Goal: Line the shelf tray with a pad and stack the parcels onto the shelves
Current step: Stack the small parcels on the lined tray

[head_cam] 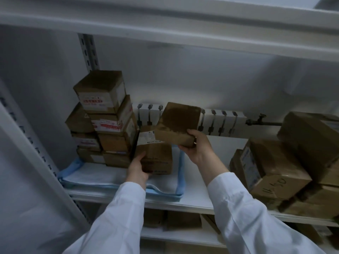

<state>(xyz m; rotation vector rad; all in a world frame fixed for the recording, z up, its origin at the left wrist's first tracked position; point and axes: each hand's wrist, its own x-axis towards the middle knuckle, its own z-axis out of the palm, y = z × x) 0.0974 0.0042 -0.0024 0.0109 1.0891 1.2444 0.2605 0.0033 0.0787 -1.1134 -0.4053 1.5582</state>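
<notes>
A blue-edged white pad lines the left part of the white shelf. Several brown cardboard parcels stand in a stack at the pad's back left. A labelled parcel stands on the pad just right of the stack; my left hand grips its lower left corner. My right hand holds a flat brown parcel by its near right corner, tilted in the air above the labelled parcel.
More brown boxes are piled at the shelf's right end. A white radiator with a pipe valve runs along the wall behind. A perforated upright stands at the back left. Parcels lie on the lower shelf.
</notes>
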